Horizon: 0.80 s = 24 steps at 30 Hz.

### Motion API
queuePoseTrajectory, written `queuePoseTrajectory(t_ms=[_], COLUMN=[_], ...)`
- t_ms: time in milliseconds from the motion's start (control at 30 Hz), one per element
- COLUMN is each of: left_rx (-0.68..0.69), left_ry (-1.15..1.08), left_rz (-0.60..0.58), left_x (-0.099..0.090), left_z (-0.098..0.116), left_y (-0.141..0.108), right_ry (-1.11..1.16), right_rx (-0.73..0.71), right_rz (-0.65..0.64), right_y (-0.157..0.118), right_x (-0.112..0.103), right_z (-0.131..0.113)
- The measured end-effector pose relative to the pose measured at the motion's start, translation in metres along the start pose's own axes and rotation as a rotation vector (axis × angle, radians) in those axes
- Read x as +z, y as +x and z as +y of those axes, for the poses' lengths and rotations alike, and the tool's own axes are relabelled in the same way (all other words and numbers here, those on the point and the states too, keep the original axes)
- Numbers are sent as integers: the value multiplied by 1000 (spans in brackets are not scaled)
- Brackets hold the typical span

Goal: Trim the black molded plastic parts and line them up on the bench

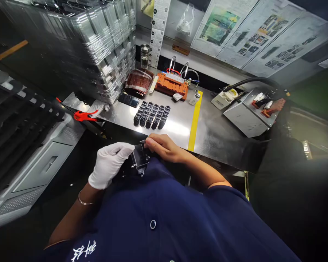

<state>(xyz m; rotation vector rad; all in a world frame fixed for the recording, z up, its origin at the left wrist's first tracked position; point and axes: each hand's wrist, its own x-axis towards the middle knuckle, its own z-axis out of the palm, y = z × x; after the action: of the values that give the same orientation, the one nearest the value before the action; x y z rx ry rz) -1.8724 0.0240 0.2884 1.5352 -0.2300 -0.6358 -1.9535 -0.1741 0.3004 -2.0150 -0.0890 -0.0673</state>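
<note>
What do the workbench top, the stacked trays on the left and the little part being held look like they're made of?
Workbench top: likely stainless steel, brushed, with soft glare. Stacked trays: clear thin plastic, glossy and see-through, probably moulded. Small part held between the gloved left hand and bare right hand: black, matte, probably plastic; too small to be sure.

Head camera, looking steeply down (close) over workbench (207,127).

Open tabletop (177,127) lies between the rows of black parts (152,115) and the yellow strip (194,122), passable from the near edge. Left access is blocked by stacked clear trays (98,40); the orange fixture (171,84) closes the rear, the grey box (246,116) the right
</note>
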Motion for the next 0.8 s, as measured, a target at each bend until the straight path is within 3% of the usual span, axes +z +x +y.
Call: queuePoseTrajectory(t_ms=[167, 500, 667, 800], left_rx=[72, 39, 38, 45], left_ry=[8, -11, -52, -40], left_rz=[52, 70, 93, 55], left_x=[2, 3, 6, 8], left_z=[3, 1, 3, 5], left_y=[-2, -2, -4, -7], right_ry=[42, -40, -37, 170], right_rx=[-45, -90, -141, -109], right_rz=[-18, -18, -97, -249], right_y=[-4, -5, -6, -8], right_x=[6, 6, 1, -5], right_z=[3, 2, 0, 0])
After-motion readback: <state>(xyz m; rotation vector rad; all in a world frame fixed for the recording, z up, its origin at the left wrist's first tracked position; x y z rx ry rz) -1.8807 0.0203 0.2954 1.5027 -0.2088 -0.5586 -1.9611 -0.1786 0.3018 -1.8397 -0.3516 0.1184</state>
